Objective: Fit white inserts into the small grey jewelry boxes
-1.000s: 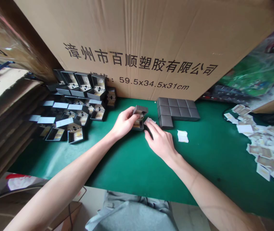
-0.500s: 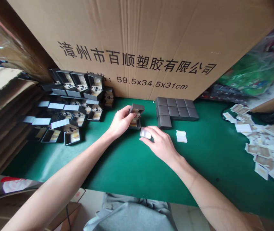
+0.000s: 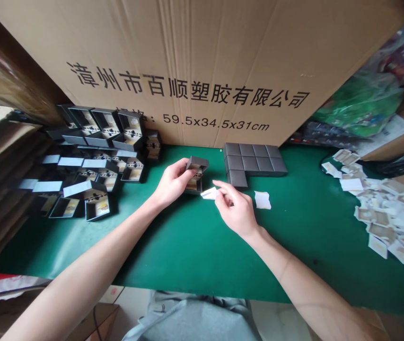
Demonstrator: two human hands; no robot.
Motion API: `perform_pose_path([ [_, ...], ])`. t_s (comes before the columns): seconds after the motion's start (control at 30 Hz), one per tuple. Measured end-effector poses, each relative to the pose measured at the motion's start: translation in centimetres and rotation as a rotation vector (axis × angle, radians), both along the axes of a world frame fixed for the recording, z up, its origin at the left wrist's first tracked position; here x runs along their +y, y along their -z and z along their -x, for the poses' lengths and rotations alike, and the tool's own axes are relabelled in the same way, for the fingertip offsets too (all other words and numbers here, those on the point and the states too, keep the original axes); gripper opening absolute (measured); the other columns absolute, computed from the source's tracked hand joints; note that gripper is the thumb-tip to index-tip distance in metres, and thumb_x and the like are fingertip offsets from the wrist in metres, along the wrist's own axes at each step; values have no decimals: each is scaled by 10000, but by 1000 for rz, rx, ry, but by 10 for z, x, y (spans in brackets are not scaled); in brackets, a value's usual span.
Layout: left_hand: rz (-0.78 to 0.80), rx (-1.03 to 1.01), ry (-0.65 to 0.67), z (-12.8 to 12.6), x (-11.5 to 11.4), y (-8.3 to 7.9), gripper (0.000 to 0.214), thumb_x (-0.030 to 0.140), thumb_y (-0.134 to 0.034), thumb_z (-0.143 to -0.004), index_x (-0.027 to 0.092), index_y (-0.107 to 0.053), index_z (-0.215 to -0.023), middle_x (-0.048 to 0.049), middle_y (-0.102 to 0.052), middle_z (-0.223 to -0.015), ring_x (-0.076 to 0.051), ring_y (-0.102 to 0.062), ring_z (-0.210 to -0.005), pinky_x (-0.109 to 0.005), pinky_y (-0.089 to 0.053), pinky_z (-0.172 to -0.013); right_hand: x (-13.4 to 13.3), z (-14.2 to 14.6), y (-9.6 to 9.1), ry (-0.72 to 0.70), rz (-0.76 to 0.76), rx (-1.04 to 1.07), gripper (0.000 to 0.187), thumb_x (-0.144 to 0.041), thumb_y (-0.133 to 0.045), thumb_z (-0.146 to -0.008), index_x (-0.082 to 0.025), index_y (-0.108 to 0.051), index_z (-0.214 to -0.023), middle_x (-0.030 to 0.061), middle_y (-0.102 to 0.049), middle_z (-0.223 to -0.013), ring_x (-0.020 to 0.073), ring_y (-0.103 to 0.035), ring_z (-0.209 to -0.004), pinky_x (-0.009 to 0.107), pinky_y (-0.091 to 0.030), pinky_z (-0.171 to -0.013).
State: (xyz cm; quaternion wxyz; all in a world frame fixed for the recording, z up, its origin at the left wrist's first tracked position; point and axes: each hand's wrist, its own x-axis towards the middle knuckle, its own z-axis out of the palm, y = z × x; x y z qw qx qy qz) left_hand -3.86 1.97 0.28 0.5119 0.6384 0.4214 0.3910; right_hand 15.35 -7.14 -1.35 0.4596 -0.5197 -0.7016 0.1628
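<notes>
- Gripping the side of a dark grey, square-cornered hinged box (image 3: 197, 163), the left hand (image 3: 171, 183) has its fingers closed around it, thumb toward the opening; the lid stands raised, and the box is over the middle of the table.
- Pinched between the right hand's (image 3: 236, 204) thumb and fingers is a small, thin white folded insert (image 3: 208, 193), its free end just beside the box's near right corner; whether they touch, I cannot tell. The index finger points out above it.
- Beneath both hands spreads a smooth green table covering (image 3: 188, 255).
- Just right of the right hand, a flat white slip with uneven edges (image 3: 262, 200) lies on the green.
- Beyond that hand sits a block of closed dark grey boxes (image 3: 255, 158), packed edge to edge, one jutting toward the person.
- Crowded on the left are open dark grey boxes with lids raised (image 3: 97, 206).
- Far right lies a loose heap of white and beige inserts (image 3: 393, 213).
- Behind everything stands a large brown cardboard carton with black print (image 3: 188, 42).
</notes>
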Motion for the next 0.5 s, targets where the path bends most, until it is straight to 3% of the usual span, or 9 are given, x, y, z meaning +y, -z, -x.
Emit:
perform_pose_path([
  [0.1,15,-10,1,0,-2,-3,246,357,-590,-910,160,-675,-1031,-40,-711,-966,-185,-648,-888,-270,-523,-765,0,1,-2,56,-73,33,258,-196,-537,-967,-174,-668,-1188,37,-754,-874,81,-596,-550,209,-521,-563],
  [0.23,95,-66,-33,-2,-7,-6,269,373,-589,-901,176,-636,-1076,-35,-705,-920,-138,-618,-623,-197,-461,-447,-1,0,-3,86,-243,18,245,-135,-551,-930,-190,-676,-1134,45,-745,-900,98,-624,-608,215,-536,-566],
  [0.3,135,-101,-20,-3,-9,-7,285,381,-593,-899,179,-622,-1100,-37,-696,-907,-125,-598,-561,-175,-410,-360,0,0,-4,78,-286,15,270,-106,-540,-920,-195,-667,-1141,43,-732,-892,104,-625,-624,219,-537,-560],
  [0.4,178,-133,34,-6,-11,-7,322,389,-608,-901,183,-611,-1148,-43,-678,-921,-140,-622,-585,-183,-444,-344,1,0,-7,82,-336,44,289,-73,-531,-912,-203,-661,-1135,46,-724,-904,119,-652,-687,229,-555,-583],
  [0.5,205,-126,88,-8,-12,-9,339,406,-619,-902,184,-612,-1158,-44,-659,-926,-158,-639,-630,-206,-494,-363,4,-1,-9,93,-389,57,265,-49,-549,-899,-197,-670,-1084,63,-720,-925,154,-690,-810,278,-595,-710],
])
